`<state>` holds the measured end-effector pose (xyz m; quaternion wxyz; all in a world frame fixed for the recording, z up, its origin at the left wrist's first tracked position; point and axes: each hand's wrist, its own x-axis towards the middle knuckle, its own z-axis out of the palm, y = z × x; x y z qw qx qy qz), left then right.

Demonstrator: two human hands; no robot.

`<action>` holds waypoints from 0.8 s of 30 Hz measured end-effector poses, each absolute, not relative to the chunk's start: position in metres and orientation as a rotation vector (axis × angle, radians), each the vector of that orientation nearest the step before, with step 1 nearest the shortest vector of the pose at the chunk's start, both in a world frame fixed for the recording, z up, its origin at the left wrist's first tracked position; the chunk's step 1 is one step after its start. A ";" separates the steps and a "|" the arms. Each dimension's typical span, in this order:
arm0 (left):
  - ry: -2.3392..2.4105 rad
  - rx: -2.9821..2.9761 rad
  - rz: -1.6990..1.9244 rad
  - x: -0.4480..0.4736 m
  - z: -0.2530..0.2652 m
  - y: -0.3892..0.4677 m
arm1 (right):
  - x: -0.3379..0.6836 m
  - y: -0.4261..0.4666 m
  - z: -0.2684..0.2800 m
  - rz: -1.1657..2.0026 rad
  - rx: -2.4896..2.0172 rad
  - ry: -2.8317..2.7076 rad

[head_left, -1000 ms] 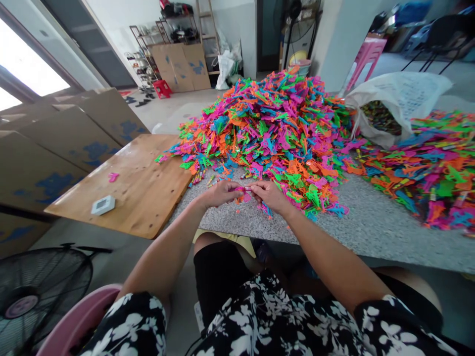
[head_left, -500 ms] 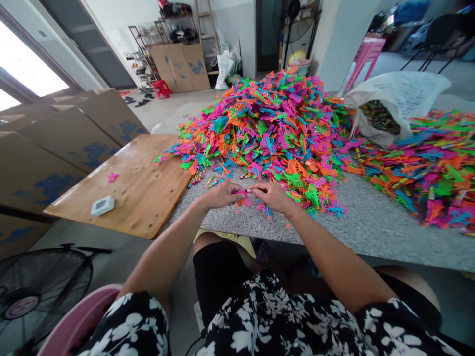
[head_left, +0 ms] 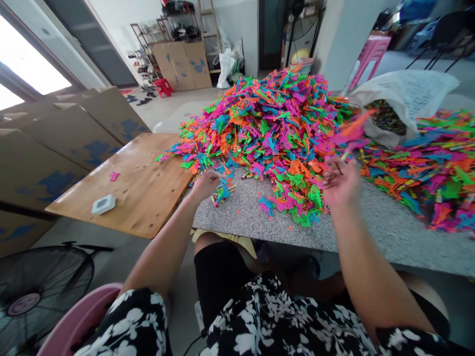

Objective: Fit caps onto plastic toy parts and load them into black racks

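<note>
Dial centred on mid-view, 12 straight ahead. At 3 o'clock: right hand (head_left: 343, 180), raised over grey speckled tabletop (head_left: 245, 220), palm side showing, fingers loosely curled and blurred. At 12 o'clock from those fingertips: pink-and-orange plastic piece (head_left: 351, 129), heavily smeared by motion, with pale stick-like part (head_left: 348, 152) down by the fingers. Can't tell whether gripped or clear of the hand.

Just off middle at 9 o'clock: left hand (head_left: 208, 184), low over the tabletop, fingers bent inward, narrow. Can't tell whether holding anything. Just beside, at 4 o'clock from it: small cluster of plastic pieces (head_left: 223, 192), mostly blue and green, with thin stick-like bits poking out. Near middle at 4 o'clock: loose blue-and-pink pieces (head_left: 265, 204), flat on the tabletop.

Filling 12 to 1 o'clock: large heap (head_left: 267, 123) of pink, orange, green and blue pieces. Far out at 3: second heap (head_left: 441, 178), same colours plus yellow. Between 2 and 3: white sack (head_left: 426, 91) on its side, mouth gaping, dark mixed bits (head_left: 386, 116) inside.

At 9, well left: wooden board (head_left: 148, 188), with pink piece (head_left: 114, 176) and white device (head_left: 104, 204) on top. Between 9 and 10: cardboard boxes (head_left: 74, 126) with blue prints. Around 8: pink tub (head_left: 70, 319), near black fan (head_left: 37, 291). Between 10 and 11, on floor: red stool (head_left: 163, 88).
</note>
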<state>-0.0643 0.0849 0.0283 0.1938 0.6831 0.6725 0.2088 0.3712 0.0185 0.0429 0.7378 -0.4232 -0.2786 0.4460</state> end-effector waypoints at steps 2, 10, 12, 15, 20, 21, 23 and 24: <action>2.109 1.838 0.489 -0.081 0.019 0.091 | 0.363 0.018 0.042 0.992 -0.941 -0.586; 1.806 2.172 0.260 -0.078 -0.008 0.079 | 0.206 0.026 -0.005 0.990 -1.359 -1.863; 1.696 2.217 0.336 -0.075 -0.013 0.074 | 0.177 0.038 -0.012 0.812 -1.384 -2.086; 1.621 2.104 0.514 -0.072 -0.018 0.067 | 0.152 0.051 -0.015 0.686 -1.434 -2.334; 1.641 1.743 0.901 -0.074 -0.023 0.061 | 0.140 0.052 -0.018 0.504 -1.557 -2.440; 1.667 1.669 0.991 -0.075 -0.023 0.061 | 0.141 0.050 -0.018 0.485 -1.583 -2.430; 1.665 1.523 1.179 -0.074 -0.023 0.059 | 0.144 0.045 -0.018 0.450 -1.609 -2.424; 1.626 1.447 1.265 -0.072 -0.022 0.058 | 0.145 0.043 -0.017 0.430 -1.606 -2.434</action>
